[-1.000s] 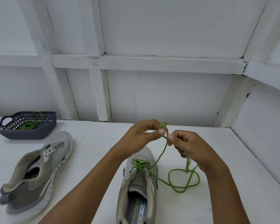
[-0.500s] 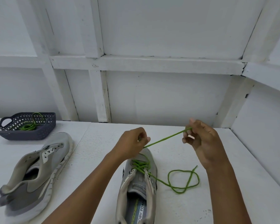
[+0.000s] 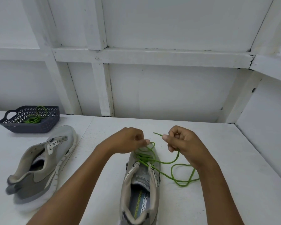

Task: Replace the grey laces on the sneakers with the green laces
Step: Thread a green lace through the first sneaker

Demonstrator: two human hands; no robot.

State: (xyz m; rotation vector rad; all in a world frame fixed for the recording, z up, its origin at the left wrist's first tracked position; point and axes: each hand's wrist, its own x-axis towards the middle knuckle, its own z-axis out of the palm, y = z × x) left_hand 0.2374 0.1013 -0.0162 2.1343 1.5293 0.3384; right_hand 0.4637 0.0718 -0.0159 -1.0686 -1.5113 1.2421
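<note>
The left hand [image 3: 130,141] pinches the green cord lace [image 3: 169,162] at the front eyelets of the grey mesh sneaker [image 3: 140,184] on the white desk [image 3: 237,159], steadying it while the right hand [image 3: 184,141] pinches its tip, apparently for threading.

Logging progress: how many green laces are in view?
2. One green lace is threaded in the middle sneaker, its end pinched by the right hand; the other green lace lies in the dark basket. More could hide there.

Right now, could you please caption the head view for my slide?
Left hand and right hand pinch the green lace by the half-laced sneaker.
</note>
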